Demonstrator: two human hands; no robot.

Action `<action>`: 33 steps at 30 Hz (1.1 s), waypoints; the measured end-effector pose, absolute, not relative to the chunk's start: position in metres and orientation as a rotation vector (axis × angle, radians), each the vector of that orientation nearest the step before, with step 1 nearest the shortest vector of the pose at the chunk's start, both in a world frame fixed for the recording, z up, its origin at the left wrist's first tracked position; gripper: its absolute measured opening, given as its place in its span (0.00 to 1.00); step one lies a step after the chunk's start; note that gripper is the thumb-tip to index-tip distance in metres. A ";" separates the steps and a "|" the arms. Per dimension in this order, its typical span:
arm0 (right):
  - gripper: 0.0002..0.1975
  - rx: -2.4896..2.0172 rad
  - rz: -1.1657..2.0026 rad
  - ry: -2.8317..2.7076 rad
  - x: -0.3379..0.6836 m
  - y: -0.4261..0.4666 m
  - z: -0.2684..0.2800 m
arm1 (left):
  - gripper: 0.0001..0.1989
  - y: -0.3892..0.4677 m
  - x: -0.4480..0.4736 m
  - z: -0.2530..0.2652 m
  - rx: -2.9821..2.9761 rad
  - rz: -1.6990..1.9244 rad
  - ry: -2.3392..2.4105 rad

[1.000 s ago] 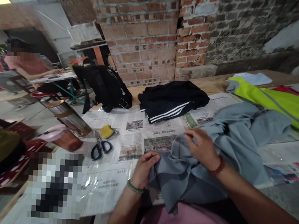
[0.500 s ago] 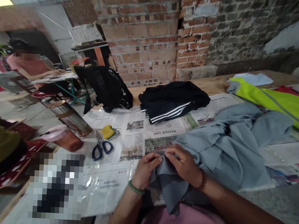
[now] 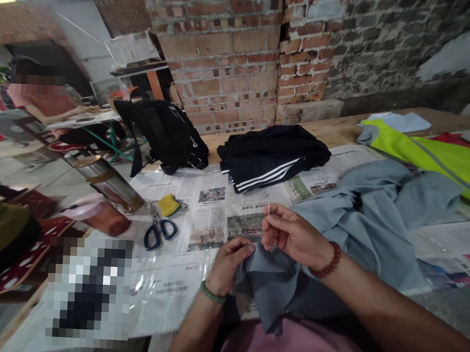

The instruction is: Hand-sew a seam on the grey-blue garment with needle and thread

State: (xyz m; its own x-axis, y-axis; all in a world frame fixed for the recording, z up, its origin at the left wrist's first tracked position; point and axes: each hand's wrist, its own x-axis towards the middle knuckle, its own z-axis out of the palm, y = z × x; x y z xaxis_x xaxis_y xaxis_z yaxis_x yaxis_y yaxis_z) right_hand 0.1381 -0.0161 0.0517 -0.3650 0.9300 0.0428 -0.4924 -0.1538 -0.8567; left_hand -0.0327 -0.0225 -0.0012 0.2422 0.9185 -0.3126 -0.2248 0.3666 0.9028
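Observation:
My left hand [image 3: 229, 262] pinches the edge of a grey cloth [image 3: 270, 288], which hangs down over my lap. Raised a little above the cloth, my right hand [image 3: 289, 232] is closed, with a thin sewing needle [image 3: 268, 210] upright between thumb and forefinger. Any thread on it is too fine to make out. More grey fabric [image 3: 378, 225] lies bunched on the table to the right of my hands. To the left rest blue-handled scissors [image 3: 160, 234], beside a yellow and green sponge-like piece [image 3: 169, 205].
Newspaper under clear plastic [image 3: 166, 288] covers the table. A steel flask [image 3: 110, 182] and a pink-lidded cup [image 3: 99, 213] stand at the left. Behind are a black bag [image 3: 170, 136], black striped clothing [image 3: 273, 154] and a yellow vest [image 3: 436, 157]. A person [image 3: 45, 100] sits farther off.
My right hand has lifted away from the cloth edge, up and slightly right, and the needle now shows in its fingers. My left hand stays on the cloth.

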 end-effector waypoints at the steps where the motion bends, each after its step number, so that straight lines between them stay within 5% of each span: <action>1: 0.08 -0.634 1.735 -1.032 0.139 -0.015 0.051 | 0.08 -0.023 -0.033 -0.001 0.846 0.932 1.012; 4: 0.06 -0.749 1.427 -1.345 0.143 -0.012 0.049 | 0.08 -0.023 -0.033 -0.002 0.834 0.932 1.006; 11: 0.12 -0.551 0.068 -2.287 0.171 0.018 0.040 | 0.08 -0.022 -0.033 -0.004 0.812 0.933 1.008; 15: 0.13 -0.577 -0.258 -2.286 0.185 0.038 0.037 | 0.08 -0.022 -0.033 -0.005 0.814 0.932 1.022; 21: 0.12 -0.641 -0.266 -2.228 0.190 0.046 0.039 | 0.07 -0.021 -0.034 -0.008 0.798 0.918 1.007; 28: 0.09 -1.010 0.323 -2.044 0.152 -0.008 0.035 | 0.07 -0.022 -0.034 -0.004 0.794 0.943 0.996; 33: 0.14 -1.215 0.211 -2.095 0.139 -0.035 -0.005 | 0.08 -0.022 -0.035 -0.005 0.819 0.940 1.016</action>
State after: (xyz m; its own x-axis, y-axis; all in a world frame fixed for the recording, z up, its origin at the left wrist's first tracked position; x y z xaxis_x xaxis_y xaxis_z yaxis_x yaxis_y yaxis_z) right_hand 0.1386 -0.0352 -0.0048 -0.3188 0.8139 0.4857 0.7007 0.5475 -0.4575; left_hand -0.0348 -0.0221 -0.0047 0.2315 0.9178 -0.3226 -0.2500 0.3766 0.8920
